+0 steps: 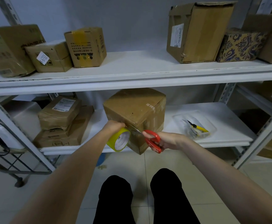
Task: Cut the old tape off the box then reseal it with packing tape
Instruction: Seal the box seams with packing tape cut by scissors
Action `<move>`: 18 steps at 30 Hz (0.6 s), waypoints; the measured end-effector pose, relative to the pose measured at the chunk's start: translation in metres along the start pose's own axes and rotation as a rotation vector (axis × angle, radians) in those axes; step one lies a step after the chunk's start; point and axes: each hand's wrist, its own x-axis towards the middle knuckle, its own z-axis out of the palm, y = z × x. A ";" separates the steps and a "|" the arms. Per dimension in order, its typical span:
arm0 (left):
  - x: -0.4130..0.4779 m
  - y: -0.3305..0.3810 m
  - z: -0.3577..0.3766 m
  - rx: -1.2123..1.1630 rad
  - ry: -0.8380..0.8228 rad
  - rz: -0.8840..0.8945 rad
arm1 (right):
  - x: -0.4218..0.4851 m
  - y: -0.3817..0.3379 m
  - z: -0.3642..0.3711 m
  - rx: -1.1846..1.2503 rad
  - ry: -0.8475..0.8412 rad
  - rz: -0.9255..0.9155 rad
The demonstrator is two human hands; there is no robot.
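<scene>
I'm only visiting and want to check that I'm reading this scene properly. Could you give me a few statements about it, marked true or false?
1. The right hand holds red scissors. True.
2. The scissor blades point at the brown box on the lower shelf. True.
3. The roll of tape is blue. False: it is yellow, and the left hand holds it against the box.
4. The clear tray sits on the floor. False: it sits on the lower shelf, right of the box.
</scene>
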 end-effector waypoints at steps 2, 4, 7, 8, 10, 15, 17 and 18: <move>0.005 0.001 0.000 0.002 -0.024 -0.048 | -0.002 0.000 -0.006 -0.004 -0.003 -0.007; 0.004 0.000 0.000 0.039 -0.093 -0.072 | -0.003 0.001 -0.011 0.004 -0.013 -0.009; 0.002 -0.003 0.009 0.033 -0.113 -0.068 | -0.007 -0.001 -0.013 -0.024 -0.013 -0.004; 0.003 -0.003 0.010 0.011 -0.098 -0.065 | -0.006 -0.002 -0.015 -0.019 -0.009 -0.001; 0.001 -0.007 0.016 -0.077 -0.100 -0.098 | -0.008 0.000 -0.017 -0.010 -0.029 0.031; -0.016 -0.017 0.014 -0.210 -0.110 -0.056 | -0.010 0.005 -0.016 -0.143 -0.085 0.140; -0.021 -0.019 0.012 -0.239 -0.133 0.003 | -0.010 0.004 -0.015 -0.147 -0.077 0.142; -0.023 -0.019 0.012 -0.244 -0.124 0.037 | -0.008 0.003 -0.014 -0.140 -0.071 0.135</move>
